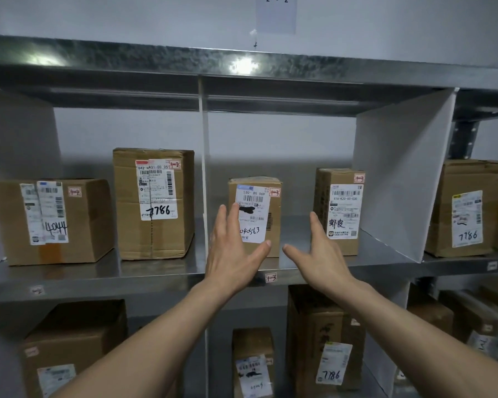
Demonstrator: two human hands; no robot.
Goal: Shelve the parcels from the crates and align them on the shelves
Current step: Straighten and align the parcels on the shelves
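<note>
Both forearms reach up from the near edge. Left hand (pixel 233 248) and right hand (pixel 318 249) hover with fingers straight and spread, holding nothing, in front of the small parcel (pixel 259 216) standing on the middle shelf (pixel 156 271), between the thin divider (pixel 204 168) and a taller parcel (pixel 339 211).

Just beyond the straight fingers (pixel 227 216) of the left hand (pixel 230 254), a small parcel (pixel 266 214) of matt brown corrugated cardboard is seen, faced with a smooth white paper label (pixel 252 214) marked in black ink, and beside the right hand (pixel 322 254) a second parcel (pixel 322 202) of the same dull, slightly creased cardboard is found. Beneath the fingers, the shelf (pixel 156 271) is made of bare grey sheet metal with a soft sheen, while the upper shelf edge (pixel 156 57) is of mottled galvanised metal on which bright glare is caught. The dividers (pixel 400 168) are formed of smooth, matt white sheet.
</note>
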